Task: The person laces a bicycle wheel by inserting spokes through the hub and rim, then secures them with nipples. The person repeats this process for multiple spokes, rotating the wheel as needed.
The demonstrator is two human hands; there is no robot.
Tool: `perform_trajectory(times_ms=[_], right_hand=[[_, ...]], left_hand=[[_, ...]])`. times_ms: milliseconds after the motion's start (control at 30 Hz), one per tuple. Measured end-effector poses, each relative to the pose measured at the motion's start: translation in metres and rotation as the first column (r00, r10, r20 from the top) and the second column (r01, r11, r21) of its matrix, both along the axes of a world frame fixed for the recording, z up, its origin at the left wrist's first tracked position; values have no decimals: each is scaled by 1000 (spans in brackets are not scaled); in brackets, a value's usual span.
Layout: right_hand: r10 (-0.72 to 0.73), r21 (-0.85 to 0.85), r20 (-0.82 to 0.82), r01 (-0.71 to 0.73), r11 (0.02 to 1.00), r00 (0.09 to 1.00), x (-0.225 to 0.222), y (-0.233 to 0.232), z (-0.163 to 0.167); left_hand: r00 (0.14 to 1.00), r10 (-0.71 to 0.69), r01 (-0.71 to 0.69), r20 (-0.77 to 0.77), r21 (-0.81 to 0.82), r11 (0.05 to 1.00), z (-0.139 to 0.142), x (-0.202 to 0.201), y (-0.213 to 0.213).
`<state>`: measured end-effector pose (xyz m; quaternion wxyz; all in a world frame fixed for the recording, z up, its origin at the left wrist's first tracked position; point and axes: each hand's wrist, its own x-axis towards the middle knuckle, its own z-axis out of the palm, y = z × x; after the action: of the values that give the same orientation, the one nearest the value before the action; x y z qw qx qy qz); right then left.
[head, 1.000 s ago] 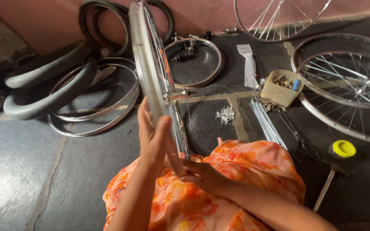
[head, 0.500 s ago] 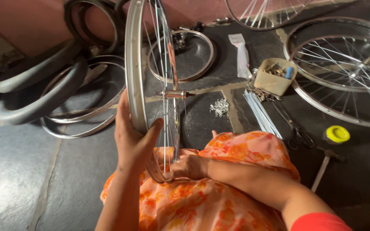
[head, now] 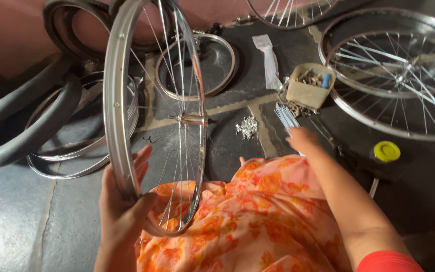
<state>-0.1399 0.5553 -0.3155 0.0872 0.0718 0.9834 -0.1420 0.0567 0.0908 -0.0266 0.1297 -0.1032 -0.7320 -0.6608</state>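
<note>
Spoked bicycle wheel (head: 152, 116), silver rim, upright over the orange floral lap (head: 258, 221), gripped at its lower rim by the left hand (head: 124, 201), fingers wrapped round the metal. Right hand (head: 303, 138) stretched forward onto a bundle of loose spokes (head: 285, 116) on the dark floor, grip not discernible. Nearby: beige tub of small parts (head: 308, 90), heap of spoke nipples (head: 247, 127), yellow lid (head: 387, 151).

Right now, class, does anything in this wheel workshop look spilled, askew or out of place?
Yes. A small heap of tiny metal bits lies loose on the dark floor, outside the beige tub of parts. The left hand holds the spoked rim upright; the right hand reaches the spoke bundle.
</note>
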Motion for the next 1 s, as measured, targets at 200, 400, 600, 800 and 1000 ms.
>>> perform_trajectory(times_ms=[200, 400, 600, 800, 1000], right_hand=[[-200, -62, 117, 208, 976, 973, 20, 53, -30], [-209, -66, 127, 218, 974, 970, 17, 47, -31], [-178, -75, 146, 190, 979, 973, 15, 49, -41], [-169, -139, -79, 157, 978, 982, 22, 57, -37], [-301, -783, -433, -190, 592, 850, 15, 23, 62]], left_hand=[[999, -43, 43, 14, 3, 999, -3, 3, -4], [999, -44, 44, -1, 5, 999, -5, -5, -12], [1000, -9, 9, -3, 63, 998, 7, -29, -37], [994, 31, -39, 106, 69, 997, 25, -60, -72], [992, 35, -37, 124, 16, 999, 37, -77, -86]])
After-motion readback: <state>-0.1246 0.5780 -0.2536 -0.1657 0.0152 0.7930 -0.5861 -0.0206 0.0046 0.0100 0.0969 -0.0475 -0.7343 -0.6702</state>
